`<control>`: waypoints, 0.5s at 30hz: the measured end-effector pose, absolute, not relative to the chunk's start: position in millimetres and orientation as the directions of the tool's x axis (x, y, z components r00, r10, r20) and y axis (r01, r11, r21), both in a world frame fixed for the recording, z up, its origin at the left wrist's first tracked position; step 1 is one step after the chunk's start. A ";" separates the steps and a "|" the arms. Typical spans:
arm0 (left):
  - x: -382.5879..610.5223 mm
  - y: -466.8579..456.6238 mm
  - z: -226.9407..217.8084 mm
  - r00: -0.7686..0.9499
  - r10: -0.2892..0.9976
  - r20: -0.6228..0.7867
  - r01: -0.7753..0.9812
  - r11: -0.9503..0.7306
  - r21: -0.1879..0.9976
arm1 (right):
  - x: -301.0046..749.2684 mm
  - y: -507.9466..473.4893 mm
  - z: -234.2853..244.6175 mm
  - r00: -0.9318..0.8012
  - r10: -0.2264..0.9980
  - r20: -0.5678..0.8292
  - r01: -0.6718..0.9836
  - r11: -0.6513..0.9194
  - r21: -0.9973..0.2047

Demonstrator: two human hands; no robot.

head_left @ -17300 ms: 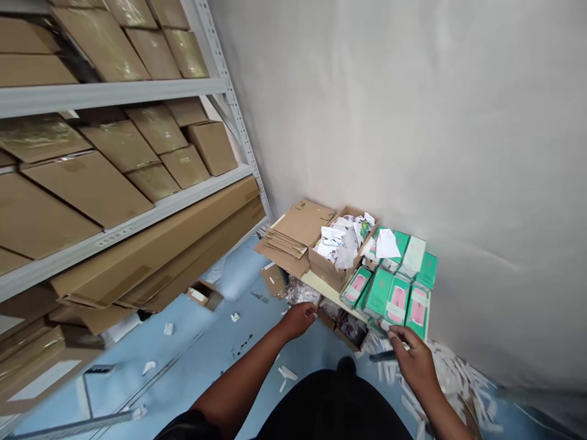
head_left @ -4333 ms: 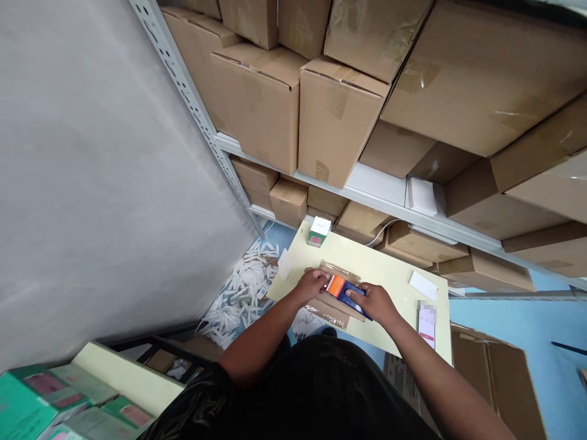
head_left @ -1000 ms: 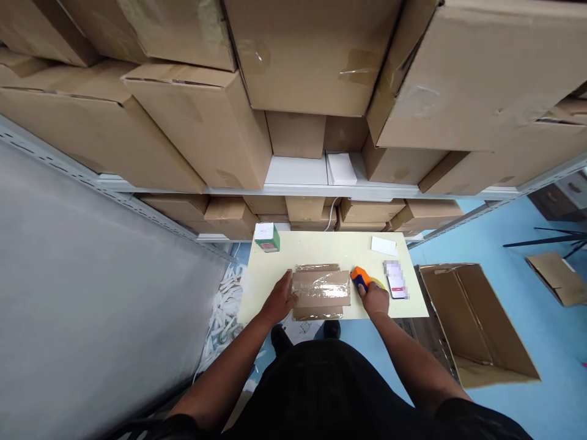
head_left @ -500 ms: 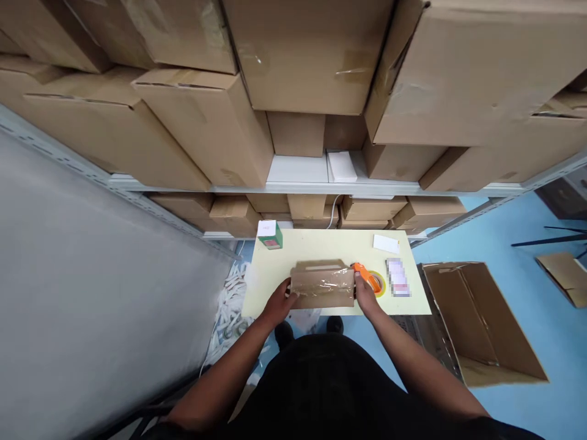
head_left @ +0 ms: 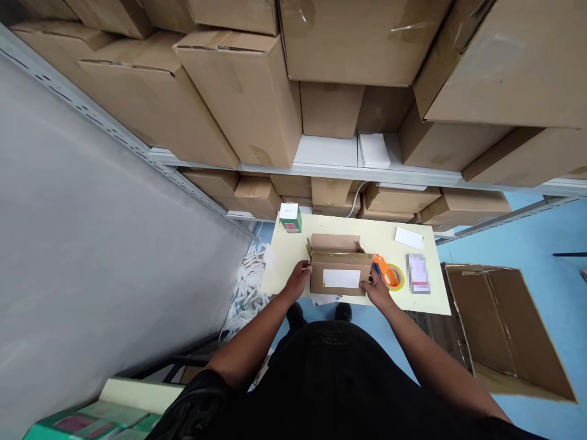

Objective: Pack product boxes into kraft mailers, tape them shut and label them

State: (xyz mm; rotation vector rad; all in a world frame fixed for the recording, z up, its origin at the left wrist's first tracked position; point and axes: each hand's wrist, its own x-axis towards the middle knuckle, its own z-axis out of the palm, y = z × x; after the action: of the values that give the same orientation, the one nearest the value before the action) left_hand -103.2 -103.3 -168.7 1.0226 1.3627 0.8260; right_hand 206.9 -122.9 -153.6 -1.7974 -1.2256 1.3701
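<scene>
Between my hands is a small brown cardboard box [head_left: 316,286] with its flaps standing up and a white label [head_left: 342,278] on the side facing me. My left hand [head_left: 299,280] grips its left edge. At the right end, my right hand [head_left: 376,289] has its fingers closed around the lower corner. Just right of that hand lies an orange tape dispenser [head_left: 385,269] with a yellow-edged tape roll. A green and white small box [head_left: 290,218] stands at the table's back left corner.
The pale yellow table [head_left: 284,263] also bears a white card [head_left: 409,238] and a blurred-out flat item [head_left: 417,273]. Shelves [head_left: 321,157] full of cartons rise behind. A large open carton [head_left: 513,330] stands right; paper scraps [head_left: 250,281] lie left. Green boxes [head_left: 110,412] show lower left.
The cardboard box has turned: its taped face no longer shows, while the white label and raised flaps now do. My hands have moved with it. The view has shifted.
</scene>
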 end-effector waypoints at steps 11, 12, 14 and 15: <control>-102.0 -68.5 -166.8 -0.067 0.824 -0.563 0.018 0.565 0.825 | 207.6 -89.8 -161.9 0.208 0.770 -0.603 -0.081 -0.600 -0.796; -99.1 -66.3 -164.9 -0.039 0.829 -0.558 0.018 0.558 0.829 | 205.3 -88.3 -161.4 0.199 0.772 -0.604 -0.088 -0.600 -0.795; -94.8 -67.1 -162.0 -0.013 0.863 -0.505 0.004 0.505 0.863 | 203.4 -90.1 -161.4 0.214 0.784 -0.582 -0.111 -0.573 -0.812; -93.9 -69.7 -161.2 -0.019 0.879 -0.476 -0.018 0.476 0.879 | 204.0 -93.2 -161.9 0.226 0.791 -0.568 -0.131 -0.553 -0.823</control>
State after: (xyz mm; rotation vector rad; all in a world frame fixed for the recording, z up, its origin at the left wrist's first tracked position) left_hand -93.9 -69.7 -161.2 0.8166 1.4106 0.8581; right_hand 204.0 -93.2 -161.9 -1.6945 -0.6217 1.4425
